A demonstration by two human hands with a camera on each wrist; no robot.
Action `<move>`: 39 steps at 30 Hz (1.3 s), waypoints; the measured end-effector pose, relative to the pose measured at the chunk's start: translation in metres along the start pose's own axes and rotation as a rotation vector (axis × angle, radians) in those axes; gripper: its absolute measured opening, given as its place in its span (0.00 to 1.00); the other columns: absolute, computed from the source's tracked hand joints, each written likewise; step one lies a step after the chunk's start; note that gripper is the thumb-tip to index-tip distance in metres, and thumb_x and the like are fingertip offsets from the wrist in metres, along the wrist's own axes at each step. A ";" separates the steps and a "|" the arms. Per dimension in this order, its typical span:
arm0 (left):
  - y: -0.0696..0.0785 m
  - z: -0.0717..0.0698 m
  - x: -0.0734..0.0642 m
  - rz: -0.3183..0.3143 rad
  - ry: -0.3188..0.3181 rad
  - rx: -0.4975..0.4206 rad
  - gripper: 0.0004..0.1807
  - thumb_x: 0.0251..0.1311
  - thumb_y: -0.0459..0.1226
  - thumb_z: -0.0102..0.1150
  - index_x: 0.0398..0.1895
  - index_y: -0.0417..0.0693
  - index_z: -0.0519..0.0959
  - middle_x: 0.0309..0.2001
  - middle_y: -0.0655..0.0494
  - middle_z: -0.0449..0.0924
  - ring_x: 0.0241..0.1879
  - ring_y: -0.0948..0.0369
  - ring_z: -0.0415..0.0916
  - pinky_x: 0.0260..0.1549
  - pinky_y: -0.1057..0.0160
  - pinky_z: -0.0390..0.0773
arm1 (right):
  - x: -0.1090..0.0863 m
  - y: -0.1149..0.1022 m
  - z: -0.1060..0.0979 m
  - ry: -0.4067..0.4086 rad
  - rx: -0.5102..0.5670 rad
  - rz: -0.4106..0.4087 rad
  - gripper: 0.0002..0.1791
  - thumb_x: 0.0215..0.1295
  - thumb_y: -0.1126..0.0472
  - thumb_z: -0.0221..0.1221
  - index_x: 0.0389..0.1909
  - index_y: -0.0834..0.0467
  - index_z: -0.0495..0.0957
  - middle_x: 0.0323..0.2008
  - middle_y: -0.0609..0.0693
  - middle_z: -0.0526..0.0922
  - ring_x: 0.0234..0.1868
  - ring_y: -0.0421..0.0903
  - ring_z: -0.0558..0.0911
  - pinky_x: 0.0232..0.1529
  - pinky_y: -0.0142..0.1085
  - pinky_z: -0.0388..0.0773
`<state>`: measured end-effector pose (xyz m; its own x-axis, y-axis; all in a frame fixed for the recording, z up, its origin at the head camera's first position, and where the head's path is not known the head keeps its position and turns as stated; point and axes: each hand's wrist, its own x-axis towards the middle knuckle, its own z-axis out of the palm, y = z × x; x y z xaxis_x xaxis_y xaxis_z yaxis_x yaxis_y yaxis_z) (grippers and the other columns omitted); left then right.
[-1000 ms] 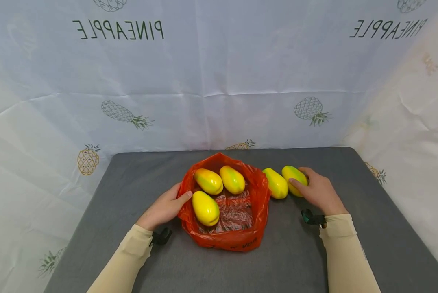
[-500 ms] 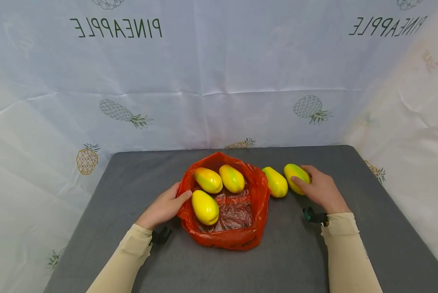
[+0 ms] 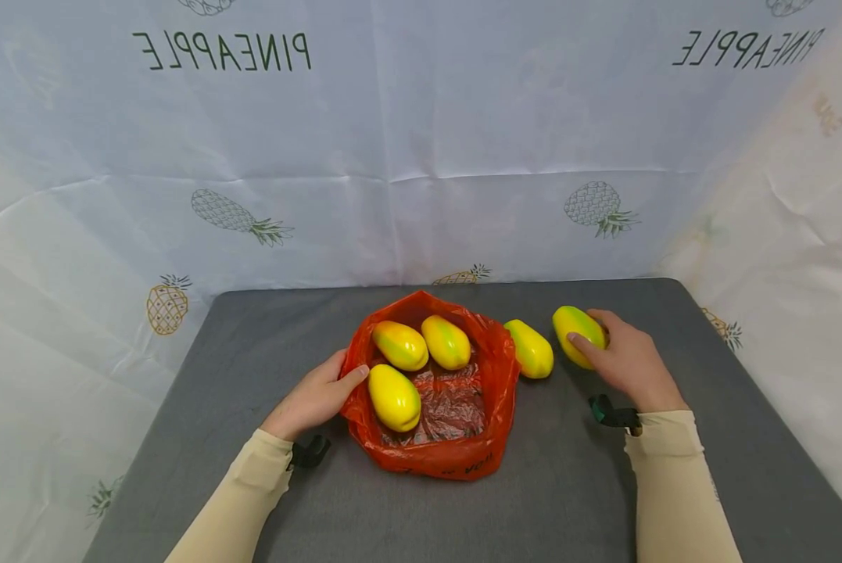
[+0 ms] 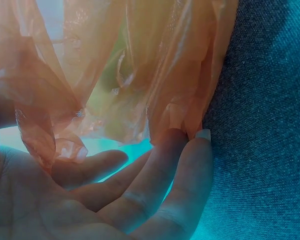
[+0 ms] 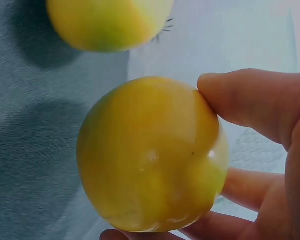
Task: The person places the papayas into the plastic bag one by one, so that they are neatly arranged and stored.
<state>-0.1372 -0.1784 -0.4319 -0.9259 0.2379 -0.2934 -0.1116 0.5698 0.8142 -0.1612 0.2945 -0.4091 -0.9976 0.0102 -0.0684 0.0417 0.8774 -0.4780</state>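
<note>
A red plastic bag (image 3: 456, 461) stands wide open at the middle of the table, with three yellow mangoes inside. One of these, a mango (image 3: 395, 399), lies at the near left of the bag; two more lie behind it. My left hand (image 3: 317, 397) holds the bag's left rim, thumb over the edge and fingers outside against the film (image 4: 185, 60). To the right, my right hand (image 3: 632, 356) grips a yellow-green mango (image 3: 577, 335) between thumb and fingers. In the right wrist view this mango (image 5: 150, 155) is above the table, its shadow apart from it.
Another mango (image 3: 531, 349) rests on the table against the bag's right side, left of the right hand. The grey table (image 3: 533, 508) ends at the back against a white curtain (image 3: 428, 141) printed with pineapples.
My right hand has raised the mango and drawn it a little to the right, opening a gap from the one beside the bag. The left hand and the bag have stayed put.
</note>
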 end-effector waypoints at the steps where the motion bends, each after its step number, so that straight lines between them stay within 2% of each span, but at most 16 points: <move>1: 0.000 0.000 0.000 -0.001 0.000 0.000 0.35 0.82 0.52 0.54 0.82 0.46 0.61 0.50 0.46 0.81 0.38 0.57 0.82 0.45 0.59 0.86 | -0.001 -0.002 -0.001 0.004 -0.002 -0.006 0.49 0.79 0.31 0.53 0.82 0.66 0.60 0.69 0.75 0.75 0.54 0.67 0.80 0.53 0.63 0.82; 11: -0.001 0.001 0.000 -0.001 0.008 0.015 0.34 0.82 0.52 0.54 0.81 0.45 0.63 0.52 0.47 0.81 0.41 0.57 0.81 0.47 0.58 0.85 | -0.017 -0.033 -0.016 0.051 0.018 -0.095 0.47 0.78 0.31 0.55 0.83 0.60 0.61 0.71 0.69 0.76 0.56 0.64 0.81 0.52 0.60 0.81; 18: -0.002 0.000 0.001 0.005 0.007 0.008 0.34 0.82 0.52 0.54 0.82 0.45 0.62 0.53 0.46 0.82 0.41 0.57 0.82 0.48 0.57 0.86 | -0.033 -0.066 -0.021 0.033 0.038 -0.177 0.44 0.78 0.35 0.60 0.83 0.57 0.63 0.72 0.64 0.76 0.58 0.61 0.81 0.55 0.61 0.83; 20: -0.001 -0.001 0.001 0.009 0.016 0.020 0.34 0.83 0.52 0.53 0.82 0.46 0.62 0.57 0.47 0.82 0.45 0.58 0.83 0.53 0.54 0.85 | -0.037 -0.075 -0.020 0.022 0.045 -0.207 0.43 0.78 0.36 0.61 0.83 0.56 0.64 0.72 0.63 0.77 0.59 0.61 0.82 0.57 0.61 0.84; 25: -0.002 0.000 -0.001 0.021 0.019 0.037 0.34 0.83 0.52 0.52 0.83 0.47 0.62 0.64 0.48 0.81 0.52 0.58 0.83 0.61 0.48 0.82 | -0.046 -0.094 -0.009 -0.007 0.061 -0.304 0.41 0.77 0.38 0.63 0.82 0.53 0.66 0.73 0.59 0.78 0.62 0.58 0.82 0.60 0.60 0.83; 32: -0.004 0.000 0.000 0.028 -0.004 -0.004 0.34 0.83 0.51 0.53 0.83 0.47 0.62 0.52 0.49 0.84 0.41 0.60 0.86 0.49 0.58 0.85 | -0.055 -0.116 0.013 -0.051 0.088 -0.443 0.37 0.75 0.39 0.66 0.79 0.48 0.71 0.68 0.49 0.82 0.56 0.48 0.83 0.55 0.50 0.85; 35: -0.003 -0.001 0.002 0.040 -0.010 -0.011 0.34 0.83 0.51 0.53 0.83 0.49 0.61 0.51 0.49 0.85 0.41 0.60 0.87 0.49 0.60 0.85 | -0.057 -0.124 0.022 -0.066 0.078 -0.488 0.36 0.75 0.41 0.67 0.78 0.48 0.71 0.67 0.46 0.82 0.55 0.45 0.82 0.55 0.48 0.84; 39: -0.003 -0.003 0.002 0.042 -0.001 -0.001 0.34 0.83 0.51 0.53 0.83 0.49 0.61 0.55 0.50 0.85 0.44 0.61 0.86 0.52 0.58 0.85 | -0.058 -0.135 0.035 -0.118 0.050 -0.529 0.35 0.75 0.40 0.67 0.78 0.47 0.72 0.70 0.46 0.81 0.62 0.45 0.82 0.61 0.49 0.83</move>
<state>-0.1395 -0.1823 -0.4337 -0.9296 0.2622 -0.2590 -0.0728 0.5583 0.8265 -0.1075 0.1590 -0.3711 -0.8702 -0.4832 0.0965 -0.4592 0.7242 -0.5145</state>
